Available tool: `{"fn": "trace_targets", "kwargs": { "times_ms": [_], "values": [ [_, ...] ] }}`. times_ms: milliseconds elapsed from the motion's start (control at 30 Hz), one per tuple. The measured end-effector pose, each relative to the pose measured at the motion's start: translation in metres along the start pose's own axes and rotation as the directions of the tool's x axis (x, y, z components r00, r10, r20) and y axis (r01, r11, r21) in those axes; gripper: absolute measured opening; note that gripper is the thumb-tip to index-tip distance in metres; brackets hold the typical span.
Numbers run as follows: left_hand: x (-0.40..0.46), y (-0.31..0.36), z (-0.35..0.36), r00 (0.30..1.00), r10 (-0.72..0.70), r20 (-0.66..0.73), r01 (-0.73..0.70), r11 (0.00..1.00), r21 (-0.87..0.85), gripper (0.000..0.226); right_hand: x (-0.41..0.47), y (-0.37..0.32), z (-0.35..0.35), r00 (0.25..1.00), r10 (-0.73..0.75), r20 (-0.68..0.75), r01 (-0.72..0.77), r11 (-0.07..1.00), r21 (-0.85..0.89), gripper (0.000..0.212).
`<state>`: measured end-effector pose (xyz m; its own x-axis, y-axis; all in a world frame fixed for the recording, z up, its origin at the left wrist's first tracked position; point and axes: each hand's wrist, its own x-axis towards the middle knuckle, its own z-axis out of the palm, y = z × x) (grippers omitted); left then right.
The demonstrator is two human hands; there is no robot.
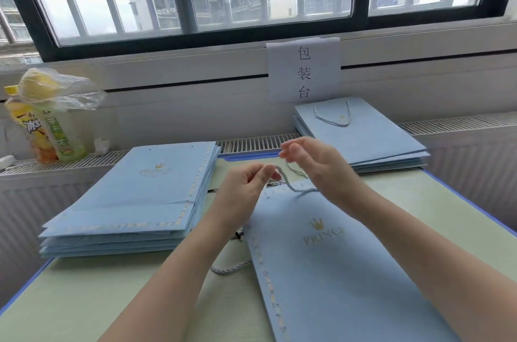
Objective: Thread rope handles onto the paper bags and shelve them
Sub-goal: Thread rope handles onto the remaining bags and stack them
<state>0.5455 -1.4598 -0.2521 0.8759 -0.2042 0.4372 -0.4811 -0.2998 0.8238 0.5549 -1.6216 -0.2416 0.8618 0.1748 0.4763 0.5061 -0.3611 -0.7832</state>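
Pinching the rope handle [282, 180], your left hand [246, 187] has a closed grip; your right hand [316, 165] hovers open over the paper bag [335, 271] at 5 o'clock on the tabletop [98, 299].

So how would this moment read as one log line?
step: threading | left hand: pinches rope | right hand: open above bag

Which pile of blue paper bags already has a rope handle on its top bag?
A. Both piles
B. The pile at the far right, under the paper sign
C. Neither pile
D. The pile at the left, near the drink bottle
B: the top bag of the far right pile shows a rope handle looped through it, while the top bag of the left pile shows only bare holes along its edge.
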Motion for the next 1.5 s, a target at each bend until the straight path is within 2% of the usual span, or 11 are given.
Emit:
{"fn": "trace_targets", "kwargs": {
  "times_ms": [33, 100, 200, 367, 500, 633, 767, 867, 1033, 1167, 1500],
  "values": [
    [-0.001, 0.001, 0.001, 1.0, 0.001, 0.02, -0.002, 1.0, 0.031, 0.027, -0.003, 0.0, 0.009, 0.991, -0.014, 0.133, 0.017, 1.0, -0.023, 0.014],
    [-0.001, 0.002, 0.001, 0.999, -0.015, 0.031, 0.013, 0.998, 0.065, 0.029, -0.008, 0.006, 0.02, 0.973, -0.062, 0.221, 0.108, 0.973, -0.202, 0.011],
    [0.0, 0.001, 0.0, 0.996, -0.093, -0.009, 0.093, 0.994, 0.054, 0.03, -0.007, 0.014, 0.017, 0.978, -0.179, 0.109, 0.207, 0.897, -0.39, 0.016],
    [0.001, -0.004, -0.004, 0.991, -0.133, -0.024, 0.134, 0.99, 0.043, 0.023, -0.003, 0.013, 0.002, 0.983, -0.165, -0.081, 0.138, 0.954, -0.266, 0.017],
    [-0.001, -0.003, -0.001, 0.989, -0.146, 0.037, 0.147, 0.989, -0.027, 0.012, -0.005, 0.011, 0.01, 0.991, -0.131, -0.013, 0.126, 0.972, -0.2, 0.016],
    [-0.002, -0.004, 0.002, 0.995, -0.095, 0.041, 0.094, 0.995, 0.022, 0.008, -0.007, 0.011, 0.014, 0.987, -0.159, -0.02, 0.152, 0.968, -0.2, 0.015],
    [-0.003, -0.003, 0.002, 0.996, -0.083, -0.015, 0.083, 0.997, -0.002, 0.018, -0.003, 0.015, 0.012, 0.987, -0.123, -0.098, 0.102, 0.975, -0.196, 0.024],
    [-0.002, -0.001, 0.002, 0.997, -0.073, -0.017, 0.073, 0.997, -0.01, 0.024, -0.003, 0.014, 0.01, 0.986, -0.153, -0.069, 0.135, 0.969, -0.209, 0.029],
    [-0.003, -0.003, 0.004, 0.998, -0.058, 0.008, 0.058, 0.998, 0.027, 0.024, -0.005, 0.007, 0.014, 0.992, -0.128, 0.014, 0.129, 0.991, -0.037, 0.007],
    [-0.003, -0.004, 0.004, 0.999, -0.052, -0.008, 0.052, 0.999, -0.008, 0.027, -0.003, 0.006, 0.012, 0.995, -0.085, 0.046, 0.083, 0.995, 0.053, 0.015],
    [-0.001, -0.003, -0.001, 0.994, -0.106, -0.038, 0.101, 0.987, -0.122, 0.015, -0.003, 0.008, 0.013, 0.996, -0.079, 0.037, 0.08, 0.997, -0.005, 0.014]
  ]
}}
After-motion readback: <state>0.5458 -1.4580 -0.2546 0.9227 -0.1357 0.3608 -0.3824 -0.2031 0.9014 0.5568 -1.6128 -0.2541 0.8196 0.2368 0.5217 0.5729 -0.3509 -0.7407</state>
